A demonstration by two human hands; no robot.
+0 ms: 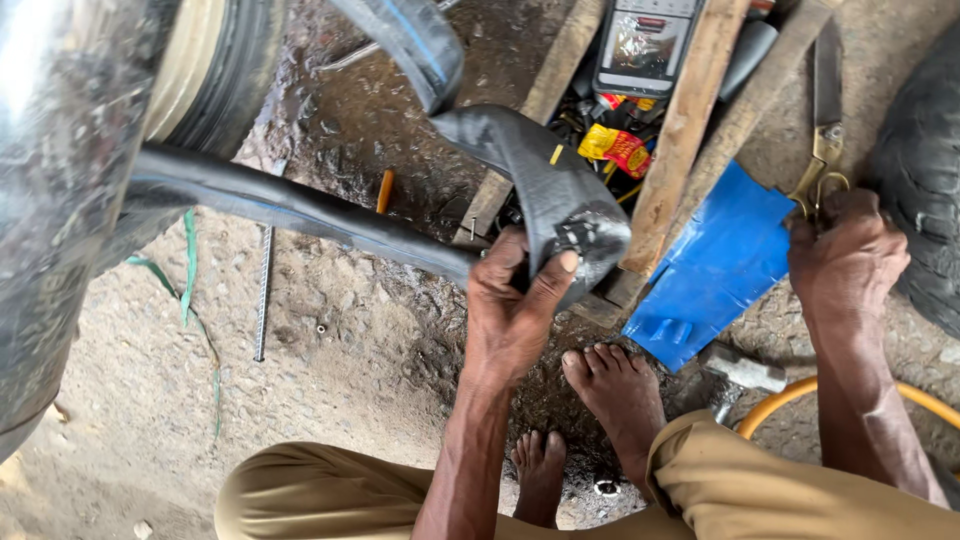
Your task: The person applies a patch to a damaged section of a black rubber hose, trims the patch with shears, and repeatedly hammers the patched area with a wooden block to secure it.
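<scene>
My left hand [513,300] grips a folded black rubber inner tube [560,195], thumb pressed on a roughened grey patch near the fold. The tube runs left under a wheel [215,70] and loops up out of view. My right hand [845,255] rests on the brass handles of a pair of scissors [826,120] lying on the ground, fingers curled at the loops. A blue plastic sheet [715,265] lies between my hands. My bare feet [615,390] are on the dirt below.
A wooden frame [690,120] holds a box with small packets and a plastic pouch [640,45]. A hammer [745,370] and orange hose [790,400] lie near my right knee. A dark tyre [925,170] stands right. A threaded rod [264,290] lies left.
</scene>
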